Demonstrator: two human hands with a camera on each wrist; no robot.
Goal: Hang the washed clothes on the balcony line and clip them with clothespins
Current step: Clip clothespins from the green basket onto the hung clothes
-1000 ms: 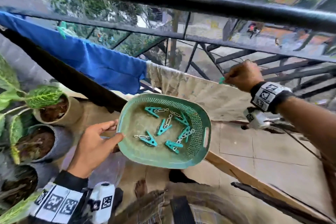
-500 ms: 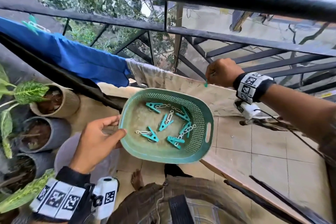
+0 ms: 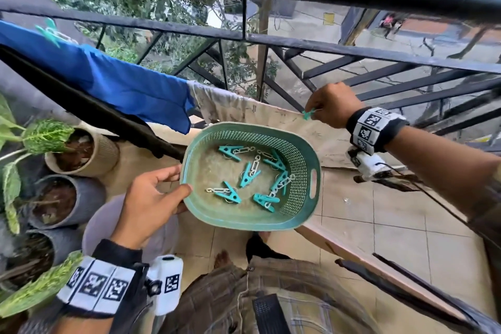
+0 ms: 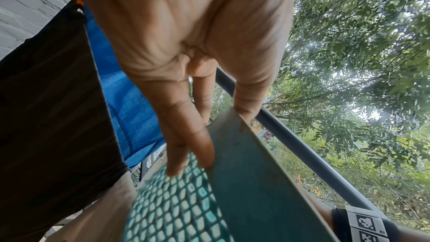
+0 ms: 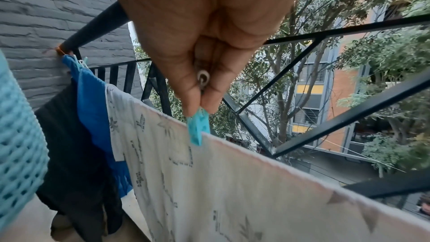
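Clothespin [image 5: 199, 129] pinched between right hand [image 3: 332, 104] fingers [image 5: 181, 73], tip on cloth [image 5: 232, 181] edge.

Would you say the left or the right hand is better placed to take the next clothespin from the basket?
Probably the right hand: once it lets go of the clothespin on the printed cloth, it is free. The left hand grips the basket.

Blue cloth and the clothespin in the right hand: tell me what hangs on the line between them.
Only the pale printed cloth, seen in the right wrist view, spans from the blue cloth to the clothespin that the right hand pinches.
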